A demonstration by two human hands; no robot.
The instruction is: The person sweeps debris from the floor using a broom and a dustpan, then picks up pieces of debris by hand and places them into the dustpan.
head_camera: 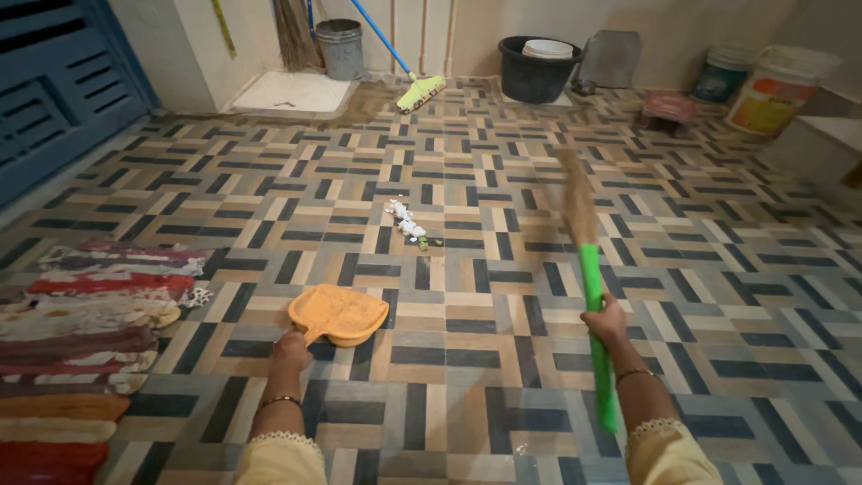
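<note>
My left hand [290, 350] grips the handle of an orange dustpan [339, 314] held low over the patterned tile floor. My right hand [606, 321] is closed around the green handle of a grass broom [579, 211], whose brown bristles point away from me and look blurred. A small pile of white scraps and bits of litter [406, 224] lies on the tiles ahead, between the dustpan and the broom head. Both wrists wear thin bangles and pale yellow sleeves.
A striped rag rug [85, 332] lies at the left. Along the far wall stand a metal bucket [342, 47], a blue-handled green push broom [418, 90], a black tub [536, 70], a small stool [668, 109] and paint buckets [774, 90]. A blue door [54, 90] is at the left.
</note>
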